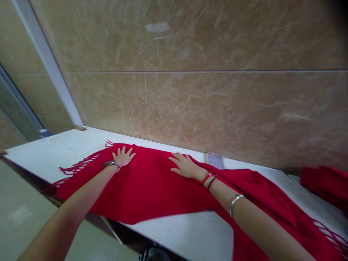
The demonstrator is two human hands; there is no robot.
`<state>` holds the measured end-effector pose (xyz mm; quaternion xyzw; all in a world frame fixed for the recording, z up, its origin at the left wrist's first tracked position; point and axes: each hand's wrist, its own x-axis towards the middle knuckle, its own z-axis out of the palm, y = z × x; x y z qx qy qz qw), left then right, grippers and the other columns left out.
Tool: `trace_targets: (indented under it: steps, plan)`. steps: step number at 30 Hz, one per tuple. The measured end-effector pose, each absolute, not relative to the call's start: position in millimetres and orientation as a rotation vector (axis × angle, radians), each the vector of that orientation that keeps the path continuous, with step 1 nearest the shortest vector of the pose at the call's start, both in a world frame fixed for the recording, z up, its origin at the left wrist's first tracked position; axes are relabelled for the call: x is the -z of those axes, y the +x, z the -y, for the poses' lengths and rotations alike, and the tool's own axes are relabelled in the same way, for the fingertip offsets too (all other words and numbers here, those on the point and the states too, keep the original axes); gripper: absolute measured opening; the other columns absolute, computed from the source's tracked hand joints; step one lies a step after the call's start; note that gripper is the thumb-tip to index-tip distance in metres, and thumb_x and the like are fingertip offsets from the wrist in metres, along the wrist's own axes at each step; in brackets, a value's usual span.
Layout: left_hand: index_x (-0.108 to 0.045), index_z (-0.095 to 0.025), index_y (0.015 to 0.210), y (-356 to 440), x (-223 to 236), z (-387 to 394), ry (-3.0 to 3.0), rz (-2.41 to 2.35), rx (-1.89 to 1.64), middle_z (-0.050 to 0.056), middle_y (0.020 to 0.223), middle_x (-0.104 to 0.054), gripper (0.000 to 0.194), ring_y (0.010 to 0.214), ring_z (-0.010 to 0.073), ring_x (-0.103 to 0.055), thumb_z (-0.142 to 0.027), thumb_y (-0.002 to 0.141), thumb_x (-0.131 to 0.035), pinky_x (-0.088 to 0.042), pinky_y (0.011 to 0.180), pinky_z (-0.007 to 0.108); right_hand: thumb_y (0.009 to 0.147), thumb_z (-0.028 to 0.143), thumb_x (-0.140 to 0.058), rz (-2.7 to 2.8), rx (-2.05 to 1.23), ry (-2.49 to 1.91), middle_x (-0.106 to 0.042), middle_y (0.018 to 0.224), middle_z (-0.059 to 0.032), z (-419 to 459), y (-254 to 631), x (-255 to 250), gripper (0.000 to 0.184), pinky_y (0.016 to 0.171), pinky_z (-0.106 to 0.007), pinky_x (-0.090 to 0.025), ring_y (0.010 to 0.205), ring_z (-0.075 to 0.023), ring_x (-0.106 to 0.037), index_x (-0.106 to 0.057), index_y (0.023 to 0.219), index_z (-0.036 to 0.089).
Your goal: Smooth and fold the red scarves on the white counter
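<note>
A red fringed scarf (152,188) lies spread over the white table, its left end hanging past the front edge. My left hand (124,157) rests flat on it near the fringed left end, fingers spread. Farther right, my right hand (186,166) presses on the same cloth close to its back edge, with the fingers stretched out. Beyond my right forearm the scarf runs on in loose folds to another fringe at the lower right. Part of it is hidden under my arms.
The white table (182,232) stands against a marbled tile wall (190,101). A small purplish card or box (215,160) sits at the table's back edge. More red cloth (323,185) is heaped at the far right. Tiled floor (21,206) shows at the lower left.
</note>
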<state>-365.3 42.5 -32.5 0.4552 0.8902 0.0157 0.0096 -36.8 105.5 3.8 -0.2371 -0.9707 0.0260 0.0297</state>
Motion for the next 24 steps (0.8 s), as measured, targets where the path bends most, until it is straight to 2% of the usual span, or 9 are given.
trace_targets:
  steps: [3,7,10,13,16,18,19,21,24]
  plan:
    - [-0.022,-0.026,0.141,-315,23,-43,1.592,-2.711,-0.109,0.012,0.149,-0.008,0.063,0.133,0.0387,-0.005,-0.057,0.087,-0.017,-0.014,0.099,0.062,0.086,0.040,-0.043,2.883,0.000,-0.938,-0.025,0.146,-0.0115,-99,24,-28,0.054,0.104,-0.053,-0.021,0.133,-0.0295,-0.018,-0.036,0.135,0.019]
    - [-0.018,-0.029,0.142,-210,6,-49,2.024,-2.296,-0.183,0.012,0.149,-0.006,0.064,0.134,0.0364,0.000,-0.061,0.086,-0.022,-0.014,0.100,0.061,0.083,0.046,-0.046,2.572,0.026,-1.506,-0.031,0.142,-0.0129,-94,131,-44,0.057,0.096,-0.058,-0.030,0.130,-0.0344,-0.025,-0.038,0.134,0.022]
    - [-0.018,-0.028,0.141,-119,-6,-50,2.315,-1.885,-0.172,0.011,0.149,-0.008,0.065,0.135,0.0323,-0.001,-0.059,0.086,-0.029,-0.015,0.103,0.055,0.077,0.045,-0.054,2.470,-0.017,-1.757,-0.041,0.135,-0.0171,-91,203,-41,0.066,0.094,-0.052,-0.035,0.123,-0.0334,-0.038,-0.036,0.135,0.018]
    - [-0.019,-0.023,0.141,-38,-12,-49,2.530,-1.546,-0.248,0.011,0.149,-0.012,0.071,0.136,0.0287,-0.004,-0.058,0.083,-0.041,-0.017,0.106,0.046,0.067,0.027,-0.066,2.562,-0.195,-1.797,-0.056,0.121,-0.0159,-89,245,-34,0.061,0.089,-0.038,-0.043,0.108,-0.0277,-0.053,-0.049,0.125,0.015]
    - [-0.023,-0.020,0.140,18,-7,-54,2.597,-1.403,-0.379,0.014,0.143,-0.029,0.074,0.130,0.0278,-0.027,-0.044,0.079,-0.056,-0.029,0.102,0.040,0.062,0.006,-0.061,2.581,-0.247,-1.719,-0.069,0.097,-0.0095,-88,253,-31,0.034,0.080,-0.030,-0.046,0.090,-0.0224,-0.062,-0.068,0.093,0.017]
    - [-0.042,-0.017,0.130,37,-4,-60,2.598,-1.408,-0.457,0.013,0.126,-0.051,0.055,0.116,0.0254,-0.047,-0.025,0.078,-0.057,-0.037,0.096,0.035,0.063,0.001,-0.055,2.543,-0.237,-1.638,-0.071,0.087,-0.0075,-88,247,-34,0.027,0.077,-0.028,-0.046,0.083,-0.0203,-0.064,-0.070,0.078,0.018]
    - [-0.052,-0.016,0.121,40,-5,-64,2.598,-1.427,-0.477,0.012,0.116,-0.059,0.043,0.108,0.0242,-0.053,-0.018,0.078,-0.054,-0.039,0.093,0.034,0.066,0.002,-0.052,2.504,-0.220,-1.597,-0.071,0.087,-0.0078,-89,243,-37,0.026,0.078,-0.028,-0.046,0.083,-0.0198,-0.063,-0.070,0.077,0.017]
    - [-0.062,-0.014,0.104,34,-15,-72,2.556,-1.491,-0.591,0.011,0.105,-0.064,0.029,0.101,0.0223,-0.057,-0.012,0.079,-0.048,-0.041,0.090,0.033,0.076,0.007,-0.044,2.394,-0.169,-1.519,-0.069,0.096,-0.0095,-90,230,-46,0.029,0.080,-0.028,-0.044,0.088,-0.0186,-0.062,-0.068,0.089,0.015]
    - [-0.062,-0.012,0.100,-9,-46,-74,2.282,-1.671,-1.078,0.007,0.102,-0.066,0.027,0.095,0.0183,-0.059,-0.014,0.080,-0.044,-0.043,0.086,0.029,0.086,0.020,-0.036,2.110,-0.296,-1.123,-0.064,0.107,-0.0092,-88,209,-62,0.033,0.082,-0.028,-0.044,0.095,-0.0161,-0.059,-0.060,0.108,0.015]
